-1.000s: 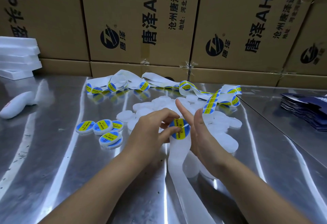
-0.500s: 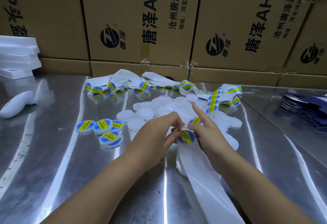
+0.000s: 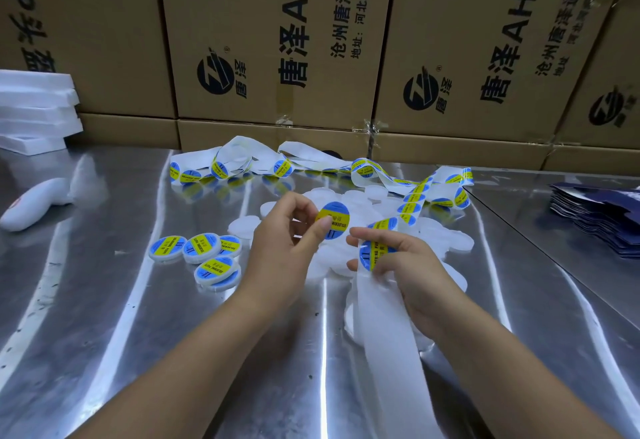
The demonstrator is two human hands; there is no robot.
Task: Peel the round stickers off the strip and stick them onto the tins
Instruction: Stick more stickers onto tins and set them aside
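My left hand (image 3: 284,248) pinches a peeled round blue and yellow sticker (image 3: 335,218) between thumb and fingers, lifted free above the pile of bare white tins (image 3: 244,227). My right hand (image 3: 408,265) grips the white backing strip (image 3: 388,334), with another sticker on it at my fingertips. From my right hand the strip's bare end runs toward me off the bottom of the view, and the sticker-bearing part (image 3: 412,199) trails back across the table. Several labelled tins (image 3: 202,248) lie in a group to the left.
The steel table (image 3: 138,334) carries a white handheld device (image 3: 31,204) and stacked white foam trays (image 3: 34,112) at the far left. Dark blue flat packs (image 3: 599,220) lie stacked at the right. Cardboard boxes (image 3: 270,40) wall off the back.
My left hand has pulled the sticker off the strip and lifted it up and away. My right hand has curled its fingers round the strip and shifted slightly right.
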